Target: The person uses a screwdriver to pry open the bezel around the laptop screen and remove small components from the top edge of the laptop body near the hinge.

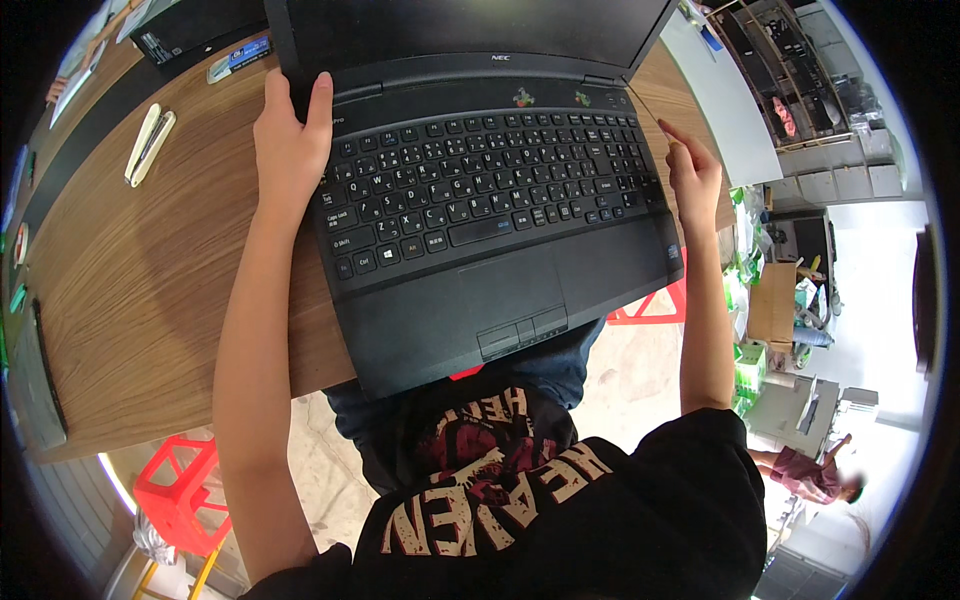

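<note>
Left grip (292, 145) clasps the laptop (490, 185); right grip (693, 172) curls alongside, hold unclear; lid (470, 30) already raised, remaining work not visible

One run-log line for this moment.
laptop: open, screen dark | left hand: grips left side near hinge | right hand: at right edge, grip unclear

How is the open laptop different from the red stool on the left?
The laptop is black, but the stool is red. The laptop has rows of keys, while the stool has open gaps in its sides. The laptop is up at the table, between the left hand and right hand; the stool is down lower.
</note>
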{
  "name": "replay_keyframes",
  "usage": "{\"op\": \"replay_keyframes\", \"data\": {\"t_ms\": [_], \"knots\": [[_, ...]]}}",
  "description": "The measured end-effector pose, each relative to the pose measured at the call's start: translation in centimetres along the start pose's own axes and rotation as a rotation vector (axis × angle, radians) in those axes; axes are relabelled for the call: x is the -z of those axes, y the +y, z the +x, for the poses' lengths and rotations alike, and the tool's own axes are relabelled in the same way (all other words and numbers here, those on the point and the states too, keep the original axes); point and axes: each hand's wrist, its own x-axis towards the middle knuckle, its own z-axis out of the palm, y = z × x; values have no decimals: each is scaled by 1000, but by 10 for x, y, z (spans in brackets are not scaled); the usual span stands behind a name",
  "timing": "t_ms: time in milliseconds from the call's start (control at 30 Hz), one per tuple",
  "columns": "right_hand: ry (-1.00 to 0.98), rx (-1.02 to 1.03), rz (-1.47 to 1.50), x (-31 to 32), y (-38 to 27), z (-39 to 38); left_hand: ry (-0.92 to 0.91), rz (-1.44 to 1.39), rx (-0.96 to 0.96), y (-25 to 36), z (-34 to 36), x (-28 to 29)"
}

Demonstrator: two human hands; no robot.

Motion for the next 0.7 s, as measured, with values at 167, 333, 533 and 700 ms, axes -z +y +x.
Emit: {"op": "replay_keyframes", "data": {"t_ms": [167, 333, 533, 700], "knots": [[-17, -38, 90, 1, -1, -1, -8, 21, 20, 0, 0, 1], [-22, -31, 102, 1, 2, 1, -5, 25, 16, 3, -1, 2], [-60, -48, 132, 1, -3, -1, 2, 38, 1, 0, 0, 0], [-56, -60, 131, 1, -4, -1, 3, 17, -6, 2, 0, 0]]}}
